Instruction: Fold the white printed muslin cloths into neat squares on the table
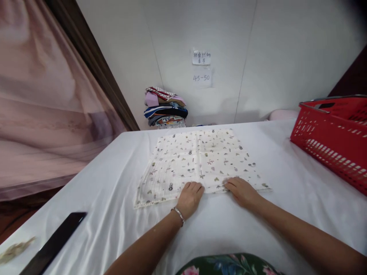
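A thin cream cloth [183,162] with small scattered prints is spread over the white-covered table, with a crease down its middle. My left hand [190,196] is at its near edge, just left of the crease, fingers curled together on the hem; a silver bracelet [178,215] circles that wrist. To the right of the crease, my right hand [241,191] holds the same edge, its fingers close together over the fabric. Both thumbs are mostly hidden. Between the hands the hem is slightly rumpled.
A red plastic basket [329,141] stands at the right. Behind the far edge is a stack of folded fabrics [166,109]. A long black object [57,242] and a small tan item [15,250] lie at the near left. Pink curtains [51,107] hang on the left.
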Demonstrator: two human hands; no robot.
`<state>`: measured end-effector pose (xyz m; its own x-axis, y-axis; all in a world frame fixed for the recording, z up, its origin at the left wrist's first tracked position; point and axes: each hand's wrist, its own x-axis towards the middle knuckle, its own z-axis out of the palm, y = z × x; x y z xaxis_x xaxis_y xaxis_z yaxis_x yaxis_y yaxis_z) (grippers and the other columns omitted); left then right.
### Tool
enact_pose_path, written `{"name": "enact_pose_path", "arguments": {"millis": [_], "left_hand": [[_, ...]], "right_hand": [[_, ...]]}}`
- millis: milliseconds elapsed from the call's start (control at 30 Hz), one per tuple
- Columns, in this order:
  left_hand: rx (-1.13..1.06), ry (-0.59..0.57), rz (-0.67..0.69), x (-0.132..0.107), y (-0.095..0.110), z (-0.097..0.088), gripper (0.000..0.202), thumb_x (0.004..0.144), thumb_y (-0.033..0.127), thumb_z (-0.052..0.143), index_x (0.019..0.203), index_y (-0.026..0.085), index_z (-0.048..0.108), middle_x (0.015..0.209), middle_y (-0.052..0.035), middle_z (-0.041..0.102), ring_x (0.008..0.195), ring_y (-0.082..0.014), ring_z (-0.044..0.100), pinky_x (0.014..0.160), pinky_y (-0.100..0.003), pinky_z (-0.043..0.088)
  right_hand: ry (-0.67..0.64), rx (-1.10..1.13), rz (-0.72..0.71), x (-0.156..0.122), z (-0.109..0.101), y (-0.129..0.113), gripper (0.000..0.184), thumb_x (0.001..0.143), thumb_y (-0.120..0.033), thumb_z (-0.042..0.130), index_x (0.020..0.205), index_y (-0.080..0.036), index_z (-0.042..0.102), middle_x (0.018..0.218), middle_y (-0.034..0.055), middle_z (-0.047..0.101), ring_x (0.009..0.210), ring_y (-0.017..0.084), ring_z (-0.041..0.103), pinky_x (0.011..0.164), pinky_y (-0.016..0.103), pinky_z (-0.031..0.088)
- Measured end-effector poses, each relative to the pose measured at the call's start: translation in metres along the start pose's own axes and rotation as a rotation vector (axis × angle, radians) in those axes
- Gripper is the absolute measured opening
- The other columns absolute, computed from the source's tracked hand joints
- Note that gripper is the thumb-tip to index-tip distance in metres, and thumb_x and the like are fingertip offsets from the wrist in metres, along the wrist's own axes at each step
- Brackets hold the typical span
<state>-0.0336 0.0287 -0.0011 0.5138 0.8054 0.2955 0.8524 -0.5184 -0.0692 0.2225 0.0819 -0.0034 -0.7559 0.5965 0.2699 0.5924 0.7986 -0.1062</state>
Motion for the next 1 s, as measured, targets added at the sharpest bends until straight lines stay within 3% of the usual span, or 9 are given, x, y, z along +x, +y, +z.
{"name": "enact_pose_path", "arguments": {"millis": [367,567,667,767,867,1000], "left_hand": [[0.024,-0.01,-0.037,0.002,-0.001,0.003,0.022,0.082,0.005,0.045,0.097,0.018,0.056,0.089,-0.0038,0.057,0.08,-0.0198,0.049,0.073,-0.034,0.041],[-0.02,-0.018,-0.055,0.011,0.004,0.005,0.025,0.081,0.004,0.042,0.097,0.019,0.054,0.088,-0.0042,0.056,0.08,-0.0189,0.049,0.071,-0.033,0.042],[-0.079,-0.028,-0.027,0.01,0.011,0.004,0.022,0.08,0.005,0.043,0.091,0.019,0.054,0.086,-0.0045,0.055,0.08,-0.0181,0.05,0.07,-0.032,0.043],[-0.105,-0.055,0.003,0.007,0.017,0.004,0.02,0.078,0.005,0.045,0.09,0.019,0.054,0.088,-0.0045,0.055,0.081,-0.0181,0.049,0.071,-0.032,0.043],[-0.094,-0.079,-0.005,0.004,0.021,0.004,0.021,0.078,0.005,0.044,0.091,0.019,0.054,0.089,-0.0048,0.055,0.082,-0.0185,0.049,0.072,-0.032,0.042],[-0.097,-0.084,-0.051,0.0,0.02,0.002,0.022,0.078,0.006,0.045,0.094,0.019,0.053,0.091,-0.0048,0.055,0.084,-0.0187,0.047,0.073,-0.033,0.04]], "right_hand": [[0.111,-0.093,0.129,-0.055,-0.013,0.045,0.039,0.08,-0.002,0.036,0.109,-0.019,0.057,0.107,0.009,0.062,0.095,0.021,0.056,0.081,0.039,0.045],[0.162,-0.144,0.181,-0.072,-0.021,0.066,0.038,0.078,-0.005,0.037,0.101,-0.021,0.063,0.102,0.0083,0.064,0.091,0.021,0.059,0.078,0.038,0.048],[0.207,-0.169,0.179,-0.079,-0.03,0.07,0.036,0.076,-0.006,0.038,0.093,-0.022,0.065,0.097,0.0082,0.065,0.089,0.021,0.059,0.076,0.037,0.049],[0.15,-0.151,0.181,-0.089,-0.031,0.07,0.036,0.074,-0.006,0.038,0.088,-0.024,0.066,0.093,0.0071,0.066,0.084,0.021,0.061,0.07,0.035,0.051],[0.086,-0.139,0.184,-0.098,-0.025,0.069,0.038,0.073,-0.007,0.037,0.089,-0.025,0.066,0.094,0.0061,0.066,0.083,0.021,0.061,0.07,0.035,0.052],[0.12,-0.186,0.197,-0.1,-0.012,0.067,0.04,0.074,-0.008,0.038,0.097,-0.026,0.065,0.099,0.0071,0.065,0.088,0.024,0.061,0.074,0.039,0.05]]}}
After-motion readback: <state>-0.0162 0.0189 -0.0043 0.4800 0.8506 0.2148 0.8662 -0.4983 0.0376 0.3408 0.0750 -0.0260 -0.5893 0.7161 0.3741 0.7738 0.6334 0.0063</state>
